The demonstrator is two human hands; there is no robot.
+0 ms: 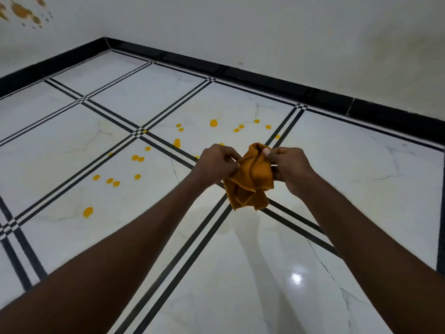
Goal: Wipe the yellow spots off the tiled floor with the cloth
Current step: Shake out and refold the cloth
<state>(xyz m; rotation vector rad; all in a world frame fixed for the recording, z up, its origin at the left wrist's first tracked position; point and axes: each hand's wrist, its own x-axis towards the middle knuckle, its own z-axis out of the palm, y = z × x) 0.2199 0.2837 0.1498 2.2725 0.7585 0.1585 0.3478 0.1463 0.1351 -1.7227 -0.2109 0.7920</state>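
In the corner of a room, a glossy white marble-look tiled floor (265, 273) spreads out below the camera, divided into large squares by paired black lines with small checkered crossings. A black skirting board (265, 79) runs along the foot of two plain white walls (265, 27) that meet at the far left. A ceiling light shows as a bright reflection (296, 277) on the tile at lower right. A brown leaf-like decoration (22, 12) sits on the wall at the upper left edge.

Yellow spots (88, 212) lie scattered across the floor, about twenty of them visible, in a loose band from the lower left to the far right; some may be hidden behind the hands.

Two bare forearms reach forward from the bottom of the view. One mustard-yellow cloth (250, 179) hangs bunched in the air between the two hands, above the floor and not touching it. The left hand (218, 163) has its fingers pinched closed on the cloth's left edge. The right hand (292, 168) grips the right side, its thumb and fingers closed over the top fold.
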